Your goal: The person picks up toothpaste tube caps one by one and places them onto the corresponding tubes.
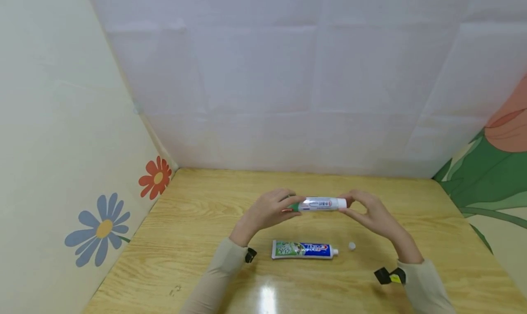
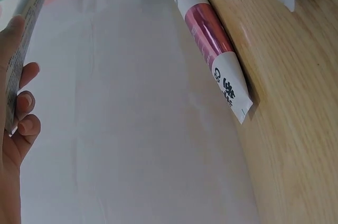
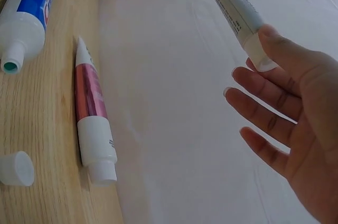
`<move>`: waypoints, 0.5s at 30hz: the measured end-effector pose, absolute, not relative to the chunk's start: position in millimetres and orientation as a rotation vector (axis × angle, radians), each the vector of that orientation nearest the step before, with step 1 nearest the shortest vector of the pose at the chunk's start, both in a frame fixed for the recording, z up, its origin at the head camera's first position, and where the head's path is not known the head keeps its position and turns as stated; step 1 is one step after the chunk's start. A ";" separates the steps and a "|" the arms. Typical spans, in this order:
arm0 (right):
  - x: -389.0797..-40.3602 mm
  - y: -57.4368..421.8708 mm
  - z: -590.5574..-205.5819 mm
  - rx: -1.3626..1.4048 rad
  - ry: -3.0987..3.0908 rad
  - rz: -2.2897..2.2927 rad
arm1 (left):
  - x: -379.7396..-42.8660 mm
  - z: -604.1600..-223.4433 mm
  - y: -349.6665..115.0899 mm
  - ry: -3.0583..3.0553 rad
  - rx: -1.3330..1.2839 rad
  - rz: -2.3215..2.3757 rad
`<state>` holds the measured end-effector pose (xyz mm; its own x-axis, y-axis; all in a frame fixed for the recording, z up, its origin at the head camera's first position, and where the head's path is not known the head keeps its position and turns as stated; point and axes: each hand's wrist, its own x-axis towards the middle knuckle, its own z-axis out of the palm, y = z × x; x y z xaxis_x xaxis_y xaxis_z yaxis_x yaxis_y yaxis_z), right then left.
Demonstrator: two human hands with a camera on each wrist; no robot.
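Observation:
Both hands hold a white and green toothpaste tube (image 1: 319, 204) level above the table. My left hand (image 1: 269, 210) grips its tail end, thumb on one side and fingers on the other. At the opposite end, the thumb and forefinger of my right hand (image 1: 372, 214) pinch the white cap (image 3: 257, 54), while the other fingers spread loosely. Below lies a blue and green toothpaste tube (image 1: 304, 250), its nozzle bare and pointing right. A loose white cap (image 1: 352, 246) sits just off that nozzle. The wrist views also show a pink and white tube (image 3: 92, 102), capped, lying on the table.
The wooden table (image 1: 197, 204) meets a pale sheet (image 1: 255, 76) hanging at the back. A wall with painted flowers (image 1: 103, 229) stands on the left, and another painted panel (image 1: 486, 181) on the right.

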<state>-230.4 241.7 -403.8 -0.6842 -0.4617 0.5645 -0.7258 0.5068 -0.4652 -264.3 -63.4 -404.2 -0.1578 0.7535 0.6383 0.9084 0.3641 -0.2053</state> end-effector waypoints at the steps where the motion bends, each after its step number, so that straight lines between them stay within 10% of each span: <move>1: -231.1 242.0 -404.8 0.985 -2.387 0.983 | -264.6 -404.9 -63.4 -1.962 -1.440 -0.300; 15: -235.4 244.0 -416.6 0.982 -2.435 0.934 | -269.5 -414.9 -68.3 -2.069 -1.474 -0.385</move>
<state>-235.4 244.0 -416.6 -0.6972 -0.4799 0.5326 -0.7130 0.5419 -0.4450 -269.5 -68.3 -414.9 -0.2345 0.7694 0.5942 0.9315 0.3526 -0.0890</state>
